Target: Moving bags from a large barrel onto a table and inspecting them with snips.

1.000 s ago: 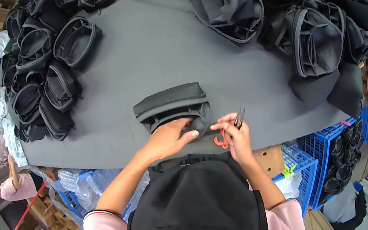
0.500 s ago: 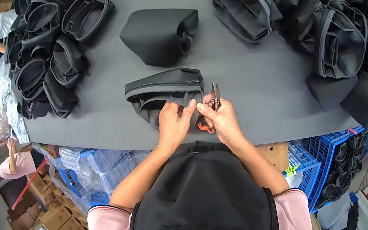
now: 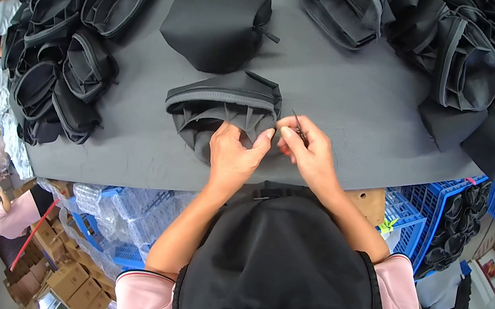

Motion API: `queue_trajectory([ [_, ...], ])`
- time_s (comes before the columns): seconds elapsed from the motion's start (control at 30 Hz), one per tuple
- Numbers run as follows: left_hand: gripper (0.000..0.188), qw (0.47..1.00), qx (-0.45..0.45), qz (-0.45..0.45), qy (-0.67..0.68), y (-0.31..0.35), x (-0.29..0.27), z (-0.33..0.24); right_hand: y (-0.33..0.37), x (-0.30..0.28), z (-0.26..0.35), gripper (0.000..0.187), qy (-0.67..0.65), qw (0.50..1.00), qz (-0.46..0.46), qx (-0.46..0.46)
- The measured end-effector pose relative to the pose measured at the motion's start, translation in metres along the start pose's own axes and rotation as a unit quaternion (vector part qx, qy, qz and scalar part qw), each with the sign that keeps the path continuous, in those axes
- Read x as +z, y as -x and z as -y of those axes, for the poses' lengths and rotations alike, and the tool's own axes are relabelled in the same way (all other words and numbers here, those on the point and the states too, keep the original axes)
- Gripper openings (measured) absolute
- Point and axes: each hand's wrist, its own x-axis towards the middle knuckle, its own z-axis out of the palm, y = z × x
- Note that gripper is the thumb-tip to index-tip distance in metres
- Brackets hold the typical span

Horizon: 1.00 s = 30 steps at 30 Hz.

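Pinches the open pouch (image 3: 219, 106) with the left hand (image 3: 235, 156), dipping the fingers into the mouth and laying the thumb along the right end, seemingly clamped on the lining there; cannot tell the exact lie of the hidden fingertips. Closes the right hand (image 3: 312, 155) around small dark snips (image 3: 300, 129), bringing thumb and forefinger just beside the same end; cannot tell touching from apart there, nor blades spread from blades together.

Lies close to the near edge of the worktop (image 3: 365, 108), between its left and right corners, turning the mouth toward that edge. Looks light and soft, with a thin, floppy lining and a firmer zip band; probably sags under a loose grasp, yet is unlikely to slip or break. Best taken by the zip band or the seam at the right end, rather than by the thin dividers.

Has a rounded black pouch (image 3: 215, 30) just beyond, toward the far edge. Farther out, see clustered pouches (image 3: 49, 58) along the left edge, heaped pouches (image 3: 468, 66) toward the far right corner, and blue crates (image 3: 442, 192) past the right corner.
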Motion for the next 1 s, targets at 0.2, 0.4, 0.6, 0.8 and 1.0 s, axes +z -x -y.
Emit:
queue_trajectory([
  [0.2,0.022,0.997,0.036,-0.051,0.035,-0.005,0.001,-0.002,0.026,0.001,0.017,0.026,0.429,0.855,-0.115,-0.267],
  [0.4,0.022,1.000,0.011,-0.022,0.018,-0.006,0.003,-0.002,0.015,-0.002,0.013,0.025,0.425,0.843,-0.126,-0.305],
  [0.6,0.023,0.999,0.013,-0.025,0.030,-0.006,0.002,-0.005,0.012,-0.002,0.013,0.028,0.519,0.742,-0.152,-0.396],
  [0.8,0.023,0.999,-0.021,-0.009,0.031,-0.008,0.000,-0.013,0.013,0.003,0.017,0.029,0.557,0.689,-0.164,-0.433],
  [1.0,0.023,0.999,-0.024,-0.005,0.027,-0.007,-0.002,-0.008,0.018,0.003,0.013,0.023,0.359,0.880,-0.131,-0.280],
])
